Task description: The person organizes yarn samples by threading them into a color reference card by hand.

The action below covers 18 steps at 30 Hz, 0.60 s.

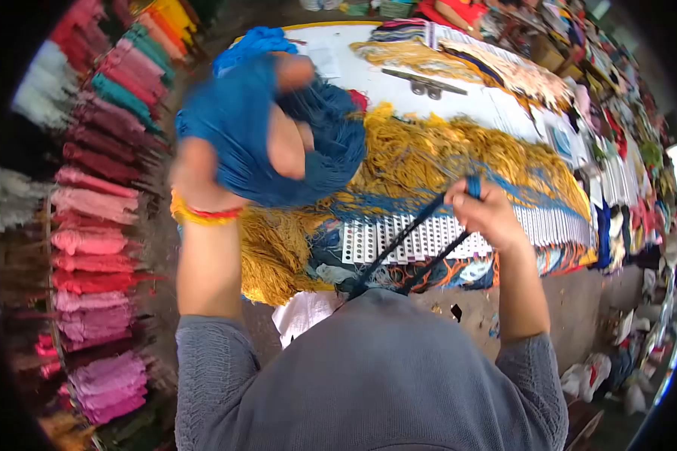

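My left hand [203, 180], blurred by motion, is raised at the left with a thick blue yarn skein [237, 124] draped around its fingers. Part of that hand is hidden by the yarn. On the right, my right hand [493, 218] is closed on blue yarn strands [472, 186]. Dark doubled cords [406, 234] run from beside this hand down toward my torso. Loose blue strands [421, 207] stretch between the two sides, over mustard yarn [436, 154] heaped on the table. Just below them lies a row of white cards with dark dots [406, 239].
The white table [346, 60] carries a metal clip bar [425, 81], bright blue yarn [256, 46] and pale yarn hanks [511, 71]. Hanging skeins [90, 240] line the left side. A person in red [459, 15] is at the far side.
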Motion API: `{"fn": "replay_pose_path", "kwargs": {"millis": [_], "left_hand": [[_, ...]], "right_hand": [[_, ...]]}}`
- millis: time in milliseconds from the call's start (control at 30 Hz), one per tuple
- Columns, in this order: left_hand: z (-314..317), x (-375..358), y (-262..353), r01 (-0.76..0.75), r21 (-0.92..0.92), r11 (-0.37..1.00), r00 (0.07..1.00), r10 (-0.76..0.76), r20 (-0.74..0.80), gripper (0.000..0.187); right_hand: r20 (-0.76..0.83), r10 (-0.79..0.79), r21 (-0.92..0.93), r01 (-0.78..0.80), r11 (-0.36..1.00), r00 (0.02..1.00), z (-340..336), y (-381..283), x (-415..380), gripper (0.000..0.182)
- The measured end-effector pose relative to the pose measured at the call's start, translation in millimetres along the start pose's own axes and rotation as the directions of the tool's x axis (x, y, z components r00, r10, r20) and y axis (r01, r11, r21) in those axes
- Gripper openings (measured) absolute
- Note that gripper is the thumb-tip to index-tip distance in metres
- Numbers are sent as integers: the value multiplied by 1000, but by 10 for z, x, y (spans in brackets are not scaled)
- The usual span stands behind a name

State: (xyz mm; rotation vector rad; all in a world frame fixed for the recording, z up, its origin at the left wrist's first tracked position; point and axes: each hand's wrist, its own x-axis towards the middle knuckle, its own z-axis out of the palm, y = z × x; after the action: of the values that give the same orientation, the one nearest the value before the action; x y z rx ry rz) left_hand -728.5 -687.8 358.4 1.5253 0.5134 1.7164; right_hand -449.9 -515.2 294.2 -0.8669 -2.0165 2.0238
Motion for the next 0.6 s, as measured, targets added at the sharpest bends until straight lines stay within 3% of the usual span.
{"fn": "replay_pose_path", "kwargs": {"millis": [33, 67, 133, 167, 233, 267, 300, 333, 367, 400, 500, 533, 600], "left_hand": [[77, 198, 106, -111, -36, 993, 989, 114, 92, 94], [296, 281, 230, -155, -2, 988, 986, 155, -59, 95], [524, 438, 367, -177, -427, 887, 977, 212, 36, 84], [285, 465, 274, -265, -69, 962, 957, 272, 105, 74], [451, 428, 120, -46, 72, 996, 999, 46, 1, 58], [640, 341, 23, 146, 134, 980, 987, -135, -88, 63], [706, 277, -157, 274, 84, 958, 960, -268, -78, 60], [888, 215, -351, 379, -124, 917, 917, -390, -85, 56], [990, 186, -528, 452, -141, 881, 885, -463, -57, 52], [1076, 171, -715, 503, -331, 799, 844, -536, -12, 51], [1303, 261, -1019, 503, -339, 795, 850, -526, 25, 57], [1356, 296, -1071, 475, -329, 816, 865, -501, 6, 58], [1341, 365, -1126, 419, -359, 834, 895, -446, 9, 49]], "right_hand": [[-9, -56, 36, 56, 998, 998, -37, -75, -27, 16], [-26, -93, -8, 93, 996, 995, -66, -226, -82, 17], [-66, -178, -20, 177, 984, 982, -90, -538, -196, 18], [-74, -215, -38, 213, 976, 974, -114, -669, -220, 18], [-127, -230, -201, 202, 958, 965, -175, -874, -231, 18], [-146, -231, -334, 172, 927, 962, -174, -961, -217, 19], [-146, -240, -433, 156, 888, 960, -184, -1033, -205, 18], [-134, -247, -525, 142, 839, 960, -191, -1095, -180, 19], [-146, -261, -588, 128, 799, 954, -158, -1177, -173, 21], [-96, -305, -647, 173, 742, 948, -169, -1230, -146, 20], [148, -405, -940, 256, 226, 902, 25, -1442, -255, 22], [128, -332, -957, 204, 205, 935, 166, -1509, -399, 21], [185, -484, -969, 240, 55, 855, 148, -1384, -456, 21]]}}
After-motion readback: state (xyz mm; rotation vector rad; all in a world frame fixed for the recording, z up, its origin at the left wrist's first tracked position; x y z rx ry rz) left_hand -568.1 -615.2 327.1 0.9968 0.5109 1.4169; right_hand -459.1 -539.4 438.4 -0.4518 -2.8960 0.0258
